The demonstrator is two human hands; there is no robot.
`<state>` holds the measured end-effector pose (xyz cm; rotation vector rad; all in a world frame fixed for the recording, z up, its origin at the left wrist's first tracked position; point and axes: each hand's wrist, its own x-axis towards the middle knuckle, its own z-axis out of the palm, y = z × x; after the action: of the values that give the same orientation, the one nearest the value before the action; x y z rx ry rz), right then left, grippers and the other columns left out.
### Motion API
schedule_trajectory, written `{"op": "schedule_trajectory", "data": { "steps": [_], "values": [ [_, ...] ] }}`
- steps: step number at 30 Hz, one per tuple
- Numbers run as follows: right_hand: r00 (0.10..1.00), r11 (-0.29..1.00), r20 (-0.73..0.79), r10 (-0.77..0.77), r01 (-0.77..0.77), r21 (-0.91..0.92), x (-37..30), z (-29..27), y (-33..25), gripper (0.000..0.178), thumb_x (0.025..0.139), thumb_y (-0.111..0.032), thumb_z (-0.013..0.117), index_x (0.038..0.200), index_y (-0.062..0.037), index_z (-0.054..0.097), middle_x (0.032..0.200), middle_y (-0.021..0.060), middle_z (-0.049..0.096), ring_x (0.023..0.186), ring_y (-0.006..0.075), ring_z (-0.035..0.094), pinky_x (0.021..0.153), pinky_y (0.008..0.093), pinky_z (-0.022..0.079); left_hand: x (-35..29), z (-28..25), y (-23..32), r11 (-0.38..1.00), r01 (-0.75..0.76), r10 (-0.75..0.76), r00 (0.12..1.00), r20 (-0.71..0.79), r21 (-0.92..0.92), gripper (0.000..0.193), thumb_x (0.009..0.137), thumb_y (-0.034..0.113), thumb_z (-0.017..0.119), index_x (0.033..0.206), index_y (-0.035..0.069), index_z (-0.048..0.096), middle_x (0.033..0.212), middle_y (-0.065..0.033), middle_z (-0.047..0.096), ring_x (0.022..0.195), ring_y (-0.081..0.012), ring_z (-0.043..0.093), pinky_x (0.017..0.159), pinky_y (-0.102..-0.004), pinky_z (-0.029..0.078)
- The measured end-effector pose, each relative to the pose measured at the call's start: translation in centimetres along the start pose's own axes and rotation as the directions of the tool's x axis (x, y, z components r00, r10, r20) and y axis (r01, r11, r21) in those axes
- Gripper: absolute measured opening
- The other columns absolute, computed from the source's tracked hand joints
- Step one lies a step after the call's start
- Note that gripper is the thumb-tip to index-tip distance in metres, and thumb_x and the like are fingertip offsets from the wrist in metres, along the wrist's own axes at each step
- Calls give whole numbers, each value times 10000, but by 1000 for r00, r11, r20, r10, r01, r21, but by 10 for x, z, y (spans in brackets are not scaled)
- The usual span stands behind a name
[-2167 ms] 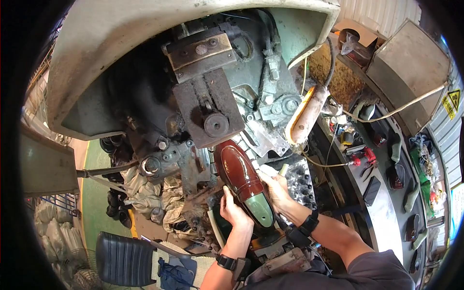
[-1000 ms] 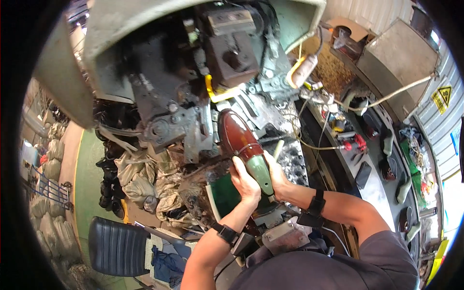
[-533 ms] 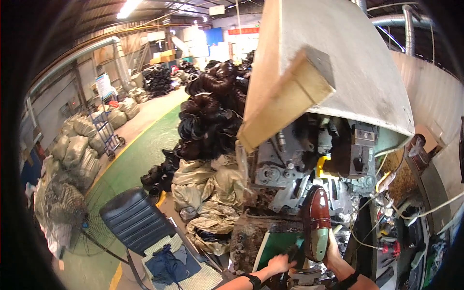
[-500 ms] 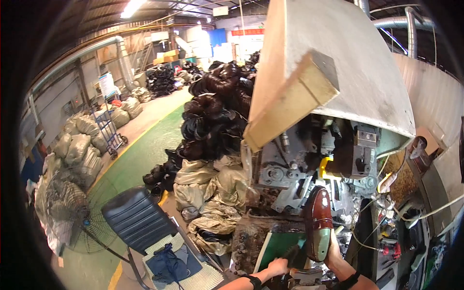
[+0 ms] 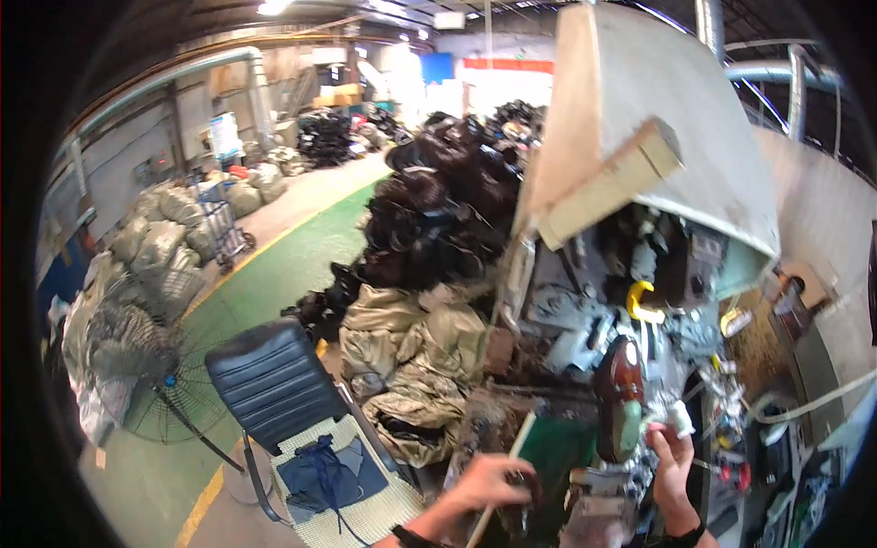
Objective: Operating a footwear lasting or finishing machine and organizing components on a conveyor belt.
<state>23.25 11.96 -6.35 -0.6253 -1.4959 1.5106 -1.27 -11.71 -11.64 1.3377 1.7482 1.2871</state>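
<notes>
A glossy reddish-brown leather shoe [image 5: 623,379] stands toe away from me, with a pale greenish sole or heel part [image 5: 624,431] toward me, at the front of a greasy machine [image 5: 571,306]. Beside its heel, on the right, my right hand [image 5: 671,452] has its fingers apart and no longer wraps the shoe. Something white [image 5: 680,419] covers or sits at its fingertips; which of the two I cannot tell. My left hand [image 5: 489,482] is closed around a dark, blurred object [image 5: 523,489], over a green board [image 5: 559,443] with a pale edge.
A large pale hood [image 5: 694,119] with a cardboard-like strip [image 5: 612,183] overhangs the machine. To the left are a black chair [image 5: 274,374] holding blue cloth, a fan [image 5: 169,379], tan sacks [image 5: 434,347] and a heap of dark shoe-like pieces [image 5: 429,215]. Cables hang at the right.
My right hand has come away from the shoe's side. The left hand has moved left, still closed on the dark object. The whole view has shifted, with the scene lying further right.
</notes>
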Motion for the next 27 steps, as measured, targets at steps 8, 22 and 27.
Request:
{"op": "schedule_trajectory", "data": {
  "steps": [8,22,27],
  "values": [
    [700,934,676,-229,353,-49,-42,69,-88,864,875,-170,806,1559,26,317,1608,180,376,1498,277,342,1223,418,248,77,-62,67,376,-153,-259,930,-262,-914,423,1016,410,551,1115,25,694,1043,-116,747,954,-276,711,899,-438,558],
    [899,919,219,-379,394,-27,-140,-57,-172,1138,670,-109,944,1582,-15,269,1602,204,360,1472,292,379,1229,444,298,148,199,177,248,608,132,750,648,-754,441,1060,389,474,1233,19,640,1146,-137,709,1042,-278,688,914,-413,564],
    [912,909,19,-410,407,86,-188,-131,-171,1003,760,-182,910,1566,-22,335,1596,109,421,1444,188,402,1213,378,290,108,301,193,404,696,163,584,795,-594,416,1061,369,479,1247,29,627,1149,-119,701,1046,-260,681,907,-391,563]
  ]
}}
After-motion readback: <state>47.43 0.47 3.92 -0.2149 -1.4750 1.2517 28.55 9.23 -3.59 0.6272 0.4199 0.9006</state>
